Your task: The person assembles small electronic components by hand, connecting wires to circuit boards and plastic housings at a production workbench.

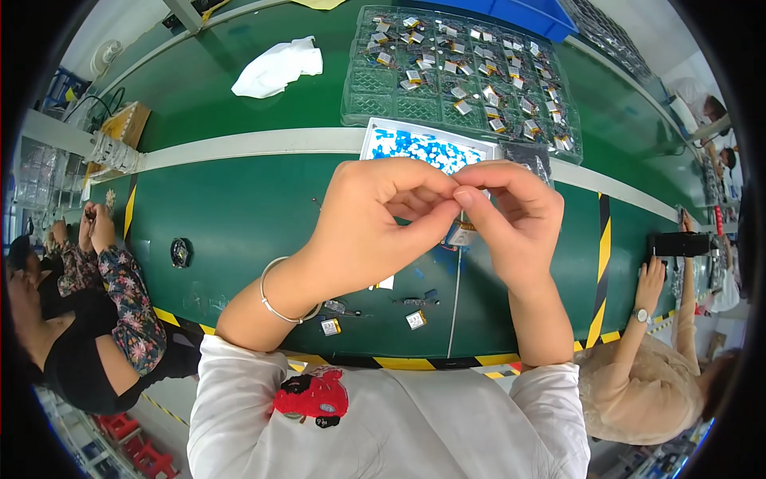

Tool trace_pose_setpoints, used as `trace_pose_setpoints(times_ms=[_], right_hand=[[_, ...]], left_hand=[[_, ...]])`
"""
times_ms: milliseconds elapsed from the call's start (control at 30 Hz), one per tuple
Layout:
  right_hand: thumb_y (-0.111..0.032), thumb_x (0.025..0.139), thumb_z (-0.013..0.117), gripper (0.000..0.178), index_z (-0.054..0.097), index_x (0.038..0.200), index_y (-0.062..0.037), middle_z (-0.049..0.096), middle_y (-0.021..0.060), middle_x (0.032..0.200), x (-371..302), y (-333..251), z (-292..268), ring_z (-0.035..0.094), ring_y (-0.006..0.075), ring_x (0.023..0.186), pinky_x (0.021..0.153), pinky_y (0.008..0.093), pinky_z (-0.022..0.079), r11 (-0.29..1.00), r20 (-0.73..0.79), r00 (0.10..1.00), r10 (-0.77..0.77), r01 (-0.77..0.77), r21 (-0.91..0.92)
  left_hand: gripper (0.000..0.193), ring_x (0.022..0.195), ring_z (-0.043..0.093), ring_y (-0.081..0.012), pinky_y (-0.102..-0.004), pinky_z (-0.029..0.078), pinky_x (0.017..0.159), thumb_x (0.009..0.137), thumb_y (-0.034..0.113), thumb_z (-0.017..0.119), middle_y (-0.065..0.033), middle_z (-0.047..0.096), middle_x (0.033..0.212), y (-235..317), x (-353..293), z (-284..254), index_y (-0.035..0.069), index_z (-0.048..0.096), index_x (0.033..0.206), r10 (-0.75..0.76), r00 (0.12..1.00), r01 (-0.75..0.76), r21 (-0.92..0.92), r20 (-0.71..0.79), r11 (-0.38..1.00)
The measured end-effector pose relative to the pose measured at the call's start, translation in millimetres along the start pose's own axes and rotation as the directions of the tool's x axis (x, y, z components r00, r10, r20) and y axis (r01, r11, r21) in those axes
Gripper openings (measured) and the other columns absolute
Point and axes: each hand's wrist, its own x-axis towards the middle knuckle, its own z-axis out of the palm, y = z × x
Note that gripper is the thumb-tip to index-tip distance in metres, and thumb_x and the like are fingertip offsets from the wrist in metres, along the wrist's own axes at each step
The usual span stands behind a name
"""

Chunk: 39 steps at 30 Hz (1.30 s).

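Observation:
My left hand [387,203] and my right hand [515,215] meet over the bench, thumbs and index fingers pinched tip to tip. Just under the fingertips, beside my right thumb, hangs a small silver battery [461,234] with an orange-yellow edge. It appears to hang by thin wires held in the pinch; my fingers hide what else is between them. Closer to me on the green mat lie another battery [416,320] with a small dark circuit piece [416,302] and a further battery [330,326] with wired parts.
Behind my hands stands a white box [373,137] of blue and white bits. Beyond it, a clear compartment tray [463,76] holds many batteries. A white cloth [279,67] lies far left, a blue bin [511,17] at the back. Other people sit left and right.

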Motion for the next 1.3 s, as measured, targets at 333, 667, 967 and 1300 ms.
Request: trace_pose_setpoints(times_ms=[333, 667, 967, 1300], right_hand=[[0.003, 0.068, 0.07, 0.012, 0.062, 0.076, -0.0001, 0.064, 0.0082, 0.074, -2.0, 2.1, 5.3, 0.06, 0.0175, 0.065, 0.057, 0.0266, 0.047, 0.815, -0.031, 0.918, -0.394, 0.334, -0.474], [0.006, 0.066, 0.07, 0.017, 0.064, 0.081, -0.0005, 0.064, 0.0092, 0.074, -1.1, 1.9, 3.9, 0.061, 0.0183, 0.065, 0.053, 0.0253, 0.047, 0.783, 0.018, 0.909, -0.417, 0.369, -0.501], [0.005, 0.067, 0.071, 0.018, 0.065, 0.083, -0.0006, 0.064, 0.0088, 0.074, -3.0, -4.7, 2.4, 0.06, 0.0179, 0.063, 0.051, 0.0251, 0.047, 0.737, 0.04, 0.885, -0.464, 0.411, -0.536], [0.008, 0.072, 0.063, 0.014, 0.064, 0.085, 0.0039, 0.064, 0.0122, 0.081, -2.1, -3.6, -4.5, 0.06, 0.0185, 0.072, 0.065, 0.025, 0.046, 0.941, 0.059, 0.984, -0.167, 0.177, -0.289]], left_hand=[[0.006, 0.068, 0.059, -0.0103, -0.0223, 0.049, 0.059, 0.086, -0.002, 0.057, -0.0079, 0.062, 0.082, -3.5, 4.6, -1.6, -0.005, 0.058, 0.091, -0.139, 0.989, 0.145, -0.263, 0.044, 0.954], [0.006, 0.065, 0.058, -0.0069, -0.0205, 0.049, 0.057, 0.088, 0.001, 0.055, -0.0054, 0.062, 0.08, -1.1, 1.9, 2.2, -0.003, 0.055, 0.092, -0.094, 0.995, 0.094, -0.245, 0.011, 0.965], [0.005, 0.063, 0.054, -0.0036, -0.0174, 0.042, 0.056, 0.087, 0.001, 0.057, -0.0028, 0.061, 0.076, 2.2, -3.1, 0.2, -0.003, 0.058, 0.089, -0.088, 0.996, 0.091, -0.116, 0.03, 0.989], [0.005, 0.054, 0.046, 0.0003, -0.0167, 0.034, 0.045, 0.086, 0.003, 0.057, 0.0005, 0.057, 0.066, -3.1, -3.3, 4.5, -0.002, 0.059, 0.084, -0.082, 0.997, 0.083, -0.196, 0.018, 0.977]])
